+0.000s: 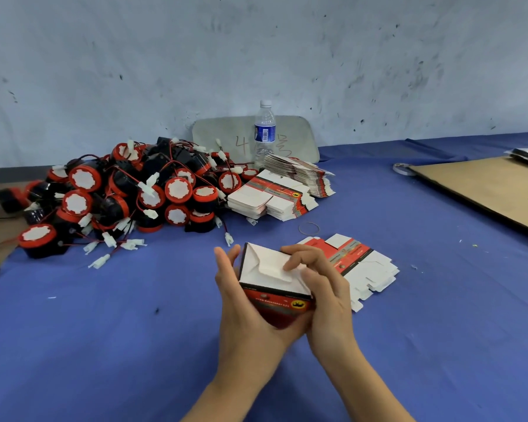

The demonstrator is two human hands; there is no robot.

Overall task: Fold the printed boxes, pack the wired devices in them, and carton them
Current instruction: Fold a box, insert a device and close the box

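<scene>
– Box (273,306) position?
– Printed box, lower centre of frame, lifted off the blue cloth (104,330), end flaps facing up, white insides showing.
– Hands?
– Left hand (244,315) cups it from the left and below, fingers up along the side wall. Right hand (323,287) wraps the right side, fingers curled over the top, one fingertip pressing the tuck flap. Both clamped on it.
– Nearby?
– Flat box blanks (360,263) just right of the hands, on the cloth. Rubber band (309,228) above them.
– Further out?
– Stacks of flat boxes (275,193) at centre, pile of red-and-black wired devices (128,193) at centre left, water bottle (265,132) upright behind the stacks. Cardboard sheet (485,190) at right edge, tape roll (401,169) at its corner.
</scene>
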